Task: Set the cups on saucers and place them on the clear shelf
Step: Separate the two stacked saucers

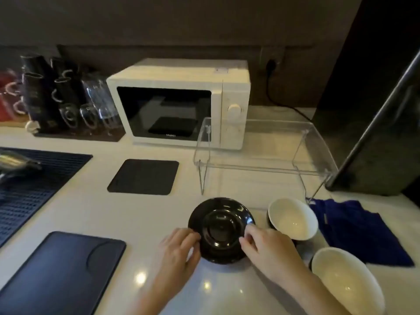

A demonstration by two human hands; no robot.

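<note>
Saucers gripped at the rim, cups waiting beside them, shelf bare.

The tabletop (113, 219) carries all. The shelf (261, 144) stands beyond the saucers (221, 230), free to receive them. Two cups (293, 219) (345, 280) sit just right of the saucers. The left hand (179, 248) and right hand (268, 244) pinch opposite saucer edges, probably to separate a dark stack.
</note>
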